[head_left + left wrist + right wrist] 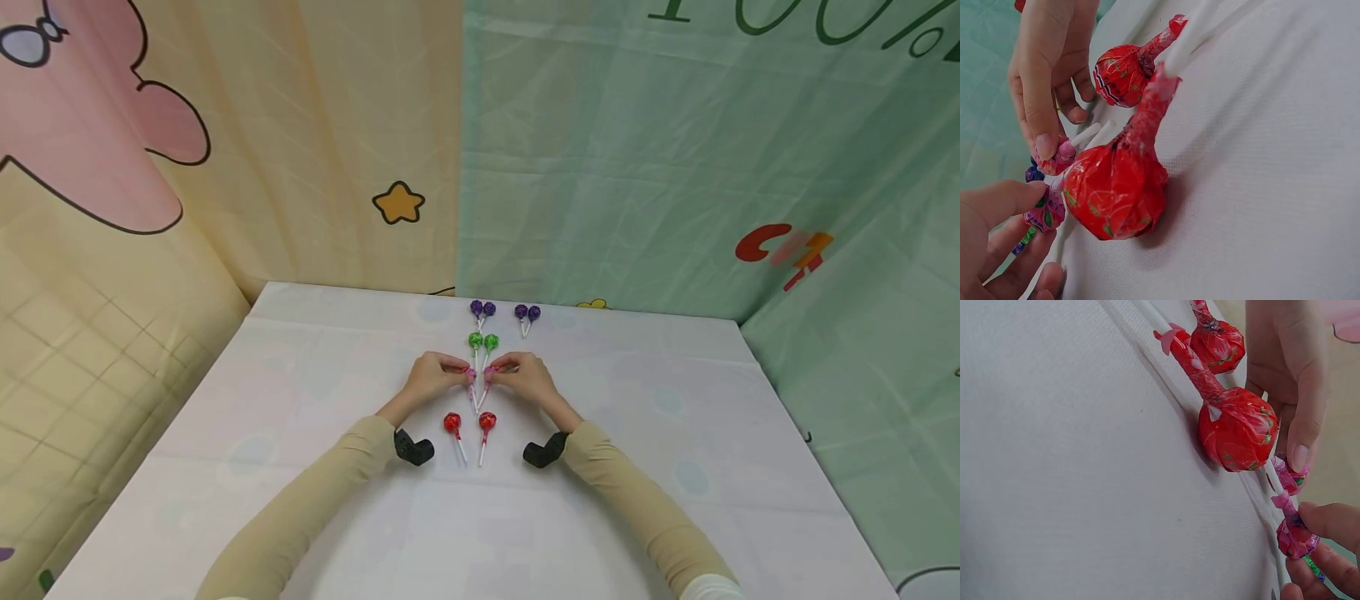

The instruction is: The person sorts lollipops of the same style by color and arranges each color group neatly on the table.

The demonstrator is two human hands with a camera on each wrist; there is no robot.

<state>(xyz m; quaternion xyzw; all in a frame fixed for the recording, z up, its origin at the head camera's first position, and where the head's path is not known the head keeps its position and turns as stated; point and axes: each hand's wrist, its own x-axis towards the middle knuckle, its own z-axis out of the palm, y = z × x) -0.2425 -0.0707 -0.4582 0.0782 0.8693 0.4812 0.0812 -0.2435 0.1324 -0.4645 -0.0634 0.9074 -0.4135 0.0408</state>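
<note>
Near the middle of the table, my left hand (435,377) pinches a pink-wrapped lollipop (1046,214) between thumb and fingers. Opposite it, my right hand (527,378) pinches a second pink lollipop (1297,539) at its wrapped head. The two heads are side by side a little apart, and their white sticks slant toward each other at the lower ends. Just beyond the fingertips lie two green lollipops (491,342). Closer to me, two red lollipops, a left one (452,422) and a right one (487,421), lie with sticks pointing my way.
Two purple lollipops (477,307) lie behind the green ones, and another purple pair (528,312) sits to their right near the back edge. A white cloth covers the table (315,400). Printed curtains (600,167) hang behind it. Black wrist devices (414,448) are on both wrists.
</note>
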